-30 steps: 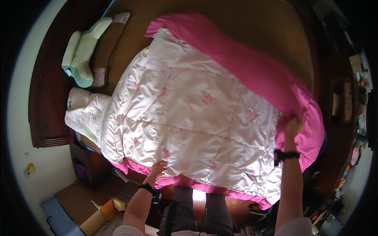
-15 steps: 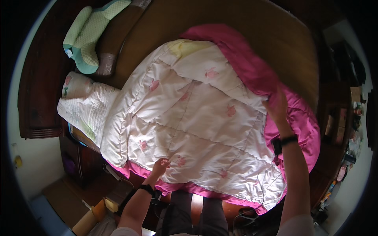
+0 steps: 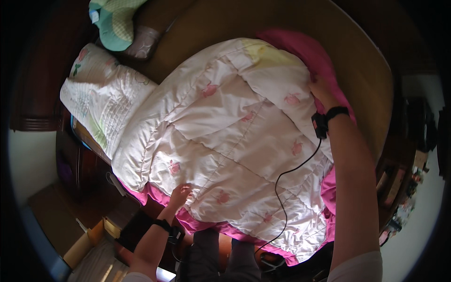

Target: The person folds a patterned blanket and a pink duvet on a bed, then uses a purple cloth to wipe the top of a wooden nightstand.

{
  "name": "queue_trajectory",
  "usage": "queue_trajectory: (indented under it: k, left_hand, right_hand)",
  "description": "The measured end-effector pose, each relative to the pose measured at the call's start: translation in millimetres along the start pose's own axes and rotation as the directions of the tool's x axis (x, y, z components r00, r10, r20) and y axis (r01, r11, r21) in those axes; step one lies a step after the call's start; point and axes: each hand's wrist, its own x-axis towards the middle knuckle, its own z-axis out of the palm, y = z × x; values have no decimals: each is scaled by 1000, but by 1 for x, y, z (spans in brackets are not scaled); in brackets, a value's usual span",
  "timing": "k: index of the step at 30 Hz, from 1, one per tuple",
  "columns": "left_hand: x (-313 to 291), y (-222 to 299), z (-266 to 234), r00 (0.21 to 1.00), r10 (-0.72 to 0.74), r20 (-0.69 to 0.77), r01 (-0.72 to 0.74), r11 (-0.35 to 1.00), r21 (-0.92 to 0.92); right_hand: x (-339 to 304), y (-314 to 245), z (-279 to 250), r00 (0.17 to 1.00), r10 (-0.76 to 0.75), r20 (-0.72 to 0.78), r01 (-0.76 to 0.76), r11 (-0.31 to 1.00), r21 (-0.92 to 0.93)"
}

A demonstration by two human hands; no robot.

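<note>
No lettering is legible, the pale tag [image 3: 95,17] on the green pillow [image 3: 115,39] included.

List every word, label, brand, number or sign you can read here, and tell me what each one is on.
No text can be read in this picture.
Pale tag on the green pillow: too small and blurred to read.
Small items along the right side: too small to tell whether they bear print.
White quilt: pink motifs, no lettering that I can make out.
</note>
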Motion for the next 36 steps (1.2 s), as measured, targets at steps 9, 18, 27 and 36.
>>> queue_trajectory:
  k: [9,18,27,36]
  left_hand:
    - [-15,-23,-19,1000,-10,-1,10,1000,-26]
    - [-15,59,9,974,188,126,-183,982,-53]
    - [11,158,-8,988,125,92,-88,941,-327]
    - [91,208,-25,990,140,17,-121,908,-400]
  right_hand:
    - [1,-240,-196,550,-249,-797,178,968,-180]
    - [-181,-388,-246,521,-692,-500,844,333,420]
    - [-307,-240,21,416,-880,227,842,467,269]
    - [-413,-76,76,998,-26,62,0,919,395]
